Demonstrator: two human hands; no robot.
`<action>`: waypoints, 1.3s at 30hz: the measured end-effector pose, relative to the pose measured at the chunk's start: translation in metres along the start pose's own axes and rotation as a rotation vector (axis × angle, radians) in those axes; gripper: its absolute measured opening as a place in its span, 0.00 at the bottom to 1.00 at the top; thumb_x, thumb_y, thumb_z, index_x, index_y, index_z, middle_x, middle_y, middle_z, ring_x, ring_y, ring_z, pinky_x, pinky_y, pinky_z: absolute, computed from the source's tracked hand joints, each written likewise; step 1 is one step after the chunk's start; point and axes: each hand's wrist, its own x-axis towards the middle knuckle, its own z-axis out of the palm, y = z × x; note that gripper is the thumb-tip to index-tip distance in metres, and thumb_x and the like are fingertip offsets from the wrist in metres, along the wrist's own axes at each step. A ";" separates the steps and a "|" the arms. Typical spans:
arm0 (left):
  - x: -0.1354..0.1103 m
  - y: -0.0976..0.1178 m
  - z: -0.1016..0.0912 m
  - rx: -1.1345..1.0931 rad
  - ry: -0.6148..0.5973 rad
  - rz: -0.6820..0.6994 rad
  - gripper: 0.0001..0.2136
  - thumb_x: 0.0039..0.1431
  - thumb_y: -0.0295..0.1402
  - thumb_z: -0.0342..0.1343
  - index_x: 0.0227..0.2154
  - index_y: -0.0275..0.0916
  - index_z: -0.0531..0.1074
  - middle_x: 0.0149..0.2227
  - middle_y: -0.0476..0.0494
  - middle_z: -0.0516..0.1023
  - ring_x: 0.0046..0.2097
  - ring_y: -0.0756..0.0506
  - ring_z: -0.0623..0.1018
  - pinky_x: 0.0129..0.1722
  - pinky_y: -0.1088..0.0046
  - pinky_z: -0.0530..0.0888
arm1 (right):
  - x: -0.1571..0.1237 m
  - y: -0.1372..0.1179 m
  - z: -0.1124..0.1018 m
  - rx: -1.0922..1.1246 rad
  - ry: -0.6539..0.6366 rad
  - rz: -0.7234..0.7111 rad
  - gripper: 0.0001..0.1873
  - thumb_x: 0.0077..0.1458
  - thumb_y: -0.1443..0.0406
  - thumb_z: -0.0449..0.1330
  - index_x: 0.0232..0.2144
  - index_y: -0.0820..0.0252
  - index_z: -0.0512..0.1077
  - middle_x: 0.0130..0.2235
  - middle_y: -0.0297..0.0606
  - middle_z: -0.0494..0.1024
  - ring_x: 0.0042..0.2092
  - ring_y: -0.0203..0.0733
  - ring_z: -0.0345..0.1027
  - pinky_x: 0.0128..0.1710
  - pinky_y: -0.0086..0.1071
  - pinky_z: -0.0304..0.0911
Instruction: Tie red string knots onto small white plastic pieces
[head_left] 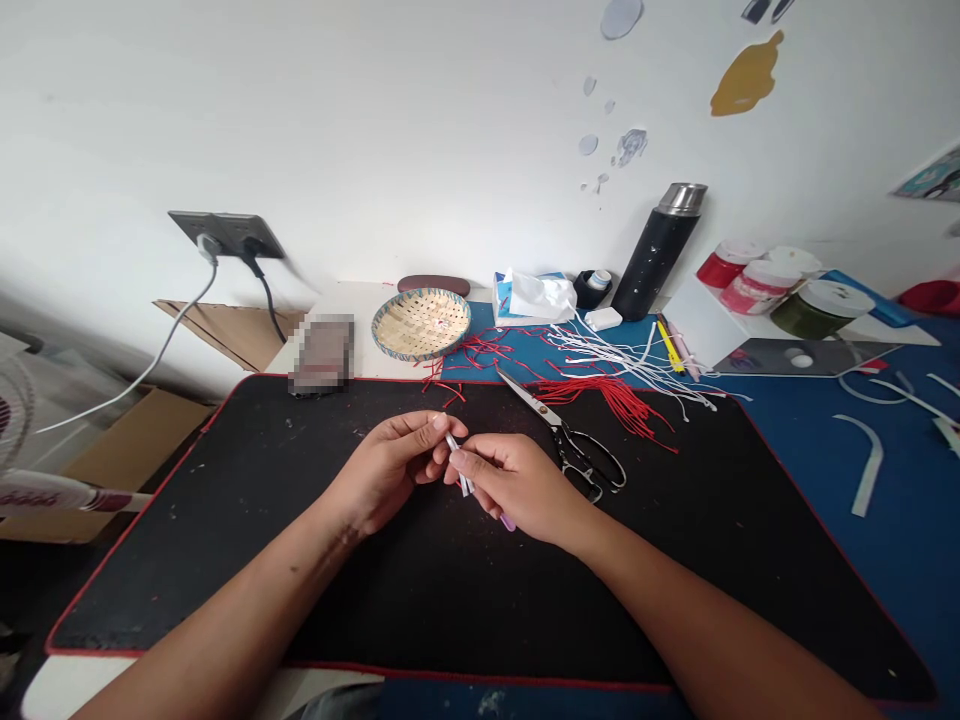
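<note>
My left hand (401, 455) and my right hand (517, 485) meet over the black mat, both with fingers closed. Between their fingertips is a small, narrow white or silvery strip (463, 481); its exact kind is too small to tell. A bit of something purple (508, 522) pokes out beneath my right hand, most of it hidden by the fingers. Just beyond my right hand lies a pair of large scissors (553, 415) with black handles. Bundles of red cord (622, 402) and white cord (637, 358) spread behind the scissors.
A woven basket (420, 325) stands at the back, near a tissue box (534, 296). A black thermos (660, 250) leans by the wall. Several spools (821, 310) sit on a white box at right. The black mat (420, 600) covers the table's middle. A yellow pen-like tool (670, 344) lies behind.
</note>
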 end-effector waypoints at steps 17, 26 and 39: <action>0.003 0.000 -0.004 -0.040 -0.051 -0.080 0.16 0.48 0.39 0.78 0.31 0.31 0.84 0.23 0.46 0.75 0.25 0.53 0.71 0.25 0.81 0.65 | 0.001 -0.002 -0.002 0.081 -0.013 0.028 0.23 0.65 0.47 0.59 0.35 0.62 0.76 0.21 0.28 0.68 0.21 0.31 0.59 0.21 0.26 0.55; 0.006 -0.001 -0.009 -0.154 -0.030 -0.069 0.14 0.49 0.35 0.77 0.33 0.30 0.84 0.25 0.43 0.78 0.26 0.52 0.73 0.27 0.80 0.70 | -0.001 -0.007 -0.003 -0.070 0.114 -0.058 0.21 0.68 0.52 0.57 0.28 0.59 0.71 0.22 0.29 0.69 0.23 0.33 0.61 0.25 0.28 0.55; 0.007 -0.001 -0.006 -0.170 -0.015 -0.095 0.16 0.47 0.37 0.79 0.32 0.28 0.83 0.23 0.45 0.75 0.24 0.54 0.72 0.25 0.82 0.69 | 0.000 0.000 -0.003 -0.292 0.262 -0.244 0.07 0.64 0.60 0.63 0.36 0.57 0.78 0.28 0.32 0.75 0.29 0.37 0.65 0.32 0.30 0.59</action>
